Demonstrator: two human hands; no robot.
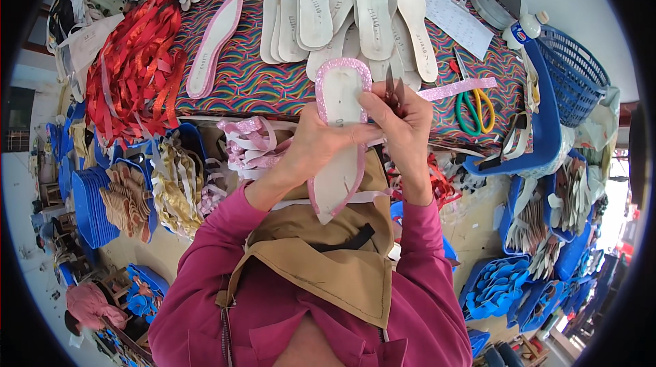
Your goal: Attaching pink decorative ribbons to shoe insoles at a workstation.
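A white shoe insole, edged with pink glitter strip, is held up in front of my chest, its pointed end toward me. My left hand grips its left side, thumb across the middle. My right hand pinches its right edge; pointed dark blades, apparently thread snips, stick up between its fingers. A loose pink glitter strip runs out to the right from behind that hand. On the patterned cloth beyond lie several plain white insoles. A few pink-edged insoles are stacked at the left.
Scissors with green and yellow handles lie right on the table. A red ribbon heap is at the left, pink glitter strips at the near edge. A paper sheet, white bottle and blue basket stand right.
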